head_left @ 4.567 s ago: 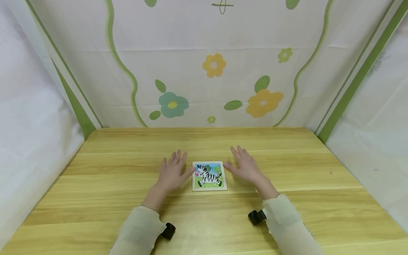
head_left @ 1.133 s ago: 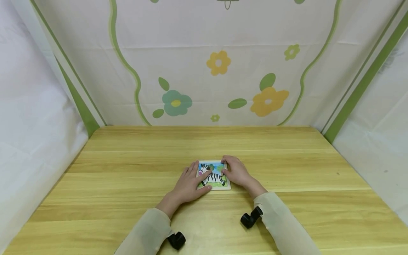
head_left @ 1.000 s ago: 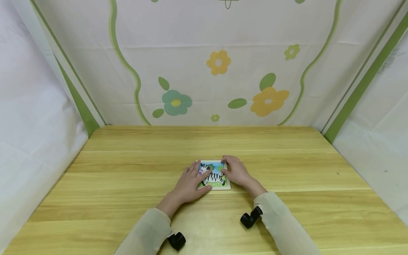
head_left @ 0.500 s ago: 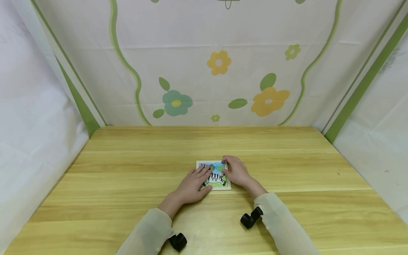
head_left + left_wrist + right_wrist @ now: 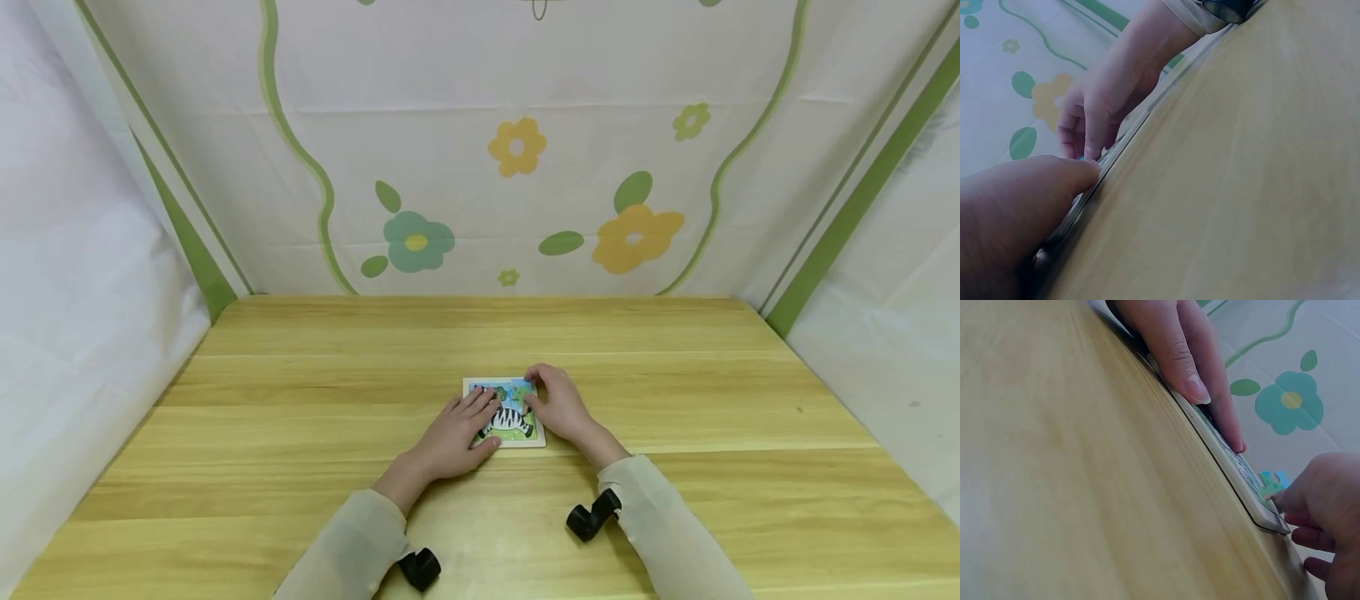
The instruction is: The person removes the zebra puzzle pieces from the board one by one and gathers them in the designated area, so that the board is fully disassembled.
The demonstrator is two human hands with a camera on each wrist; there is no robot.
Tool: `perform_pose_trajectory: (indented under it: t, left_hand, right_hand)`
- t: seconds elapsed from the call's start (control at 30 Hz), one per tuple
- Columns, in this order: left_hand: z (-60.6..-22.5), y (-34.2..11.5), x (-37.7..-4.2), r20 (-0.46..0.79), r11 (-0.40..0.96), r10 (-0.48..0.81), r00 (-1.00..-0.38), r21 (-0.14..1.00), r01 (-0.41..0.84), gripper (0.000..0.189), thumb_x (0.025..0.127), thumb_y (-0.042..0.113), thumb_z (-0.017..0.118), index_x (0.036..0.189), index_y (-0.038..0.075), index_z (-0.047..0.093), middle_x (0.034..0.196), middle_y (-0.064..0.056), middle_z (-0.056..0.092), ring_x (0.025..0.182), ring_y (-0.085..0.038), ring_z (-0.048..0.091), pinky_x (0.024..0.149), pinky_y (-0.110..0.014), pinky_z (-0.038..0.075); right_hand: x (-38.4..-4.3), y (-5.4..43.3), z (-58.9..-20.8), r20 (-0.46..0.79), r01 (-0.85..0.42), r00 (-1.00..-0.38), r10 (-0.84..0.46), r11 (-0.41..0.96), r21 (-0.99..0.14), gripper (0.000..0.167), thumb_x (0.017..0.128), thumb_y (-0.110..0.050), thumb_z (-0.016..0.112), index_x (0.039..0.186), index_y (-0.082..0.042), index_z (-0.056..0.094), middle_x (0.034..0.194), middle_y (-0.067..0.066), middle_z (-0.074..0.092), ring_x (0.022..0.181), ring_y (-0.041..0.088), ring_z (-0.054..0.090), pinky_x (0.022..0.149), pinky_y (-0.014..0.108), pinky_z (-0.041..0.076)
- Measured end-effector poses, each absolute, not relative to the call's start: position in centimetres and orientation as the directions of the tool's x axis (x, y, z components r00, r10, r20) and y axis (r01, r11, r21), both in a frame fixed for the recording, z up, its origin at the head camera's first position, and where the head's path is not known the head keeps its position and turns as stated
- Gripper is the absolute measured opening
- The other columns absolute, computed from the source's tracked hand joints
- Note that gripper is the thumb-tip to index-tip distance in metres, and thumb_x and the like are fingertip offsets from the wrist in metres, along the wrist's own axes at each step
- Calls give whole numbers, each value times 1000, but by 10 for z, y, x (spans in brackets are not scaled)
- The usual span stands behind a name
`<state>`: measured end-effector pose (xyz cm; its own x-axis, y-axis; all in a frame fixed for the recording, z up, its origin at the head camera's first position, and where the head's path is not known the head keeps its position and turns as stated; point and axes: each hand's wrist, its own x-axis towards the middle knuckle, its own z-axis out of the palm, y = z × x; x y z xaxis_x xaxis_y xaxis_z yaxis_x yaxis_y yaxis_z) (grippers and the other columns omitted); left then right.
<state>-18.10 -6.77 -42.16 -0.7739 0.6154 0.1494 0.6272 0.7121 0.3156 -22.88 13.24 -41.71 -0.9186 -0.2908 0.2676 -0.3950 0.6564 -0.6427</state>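
Note:
A small square zebra jigsaw puzzle (image 5: 504, 444) in a pale frame lies on the wooden table. My left hand (image 5: 455, 437) rests over its left side with the fingers stretched out, covering the zebra's head; the thumb lies at the near edge. With thumb and fingers my right hand (image 5: 558, 406) pinches a blue and green puzzle piece (image 5: 520, 391) at the far right corner. In the right wrist view that puzzle piece (image 5: 1271, 483) stands tilted up out of the frame, its knobs showing. The left wrist view shows the right hand (image 5: 1107, 106) bent down to the puzzle.
The wooden table (image 5: 300, 383) reaches back to a white cloth (image 5: 337, 150) printed with flowers. White cloth walls (image 5: 90, 250) stand on both sides. A black wrist camera (image 5: 420, 568) hangs at the left sleeve, another black camera (image 5: 592, 515) at the right.
Both hands have come in from beside the puzzle onto it. My left fingers have shifted right across the zebra's head. The corner piece has tilted up in my right fingers.

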Motion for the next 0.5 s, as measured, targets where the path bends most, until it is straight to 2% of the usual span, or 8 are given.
perform_pose_trajectory:
  t: [0.2, 0.5]
  left_hand:
    - [-423, -67, -183, 153, 710, 610, -777, 329, 622, 56, 90, 38, 39, 135, 6, 29, 139, -8, 22, 128, -23, 12, 100, -42, 12]
    - [-424, -66, -184, 165, 703, 611, -774, 337, 627, 56, 89, 38, 40, 134, 6, 31, 139, -8, 23, 127, -23, 13, 100, -42, 12]
  right_hand:
    - [-229, 134, -418, 285, -380, -925, -253, 551, -743, 21, 75, 6, 59, 94, -2, 53, 77, 4, 51, 70, 16, 49, 63, 29, 43]
    - [-229, 139, -418, 224, -351, -933, -282, 568, -745, 25, 76, 2, 61, 100, 1, 57, 75, 2, 54, 67, 13, 50, 60, 25, 43]
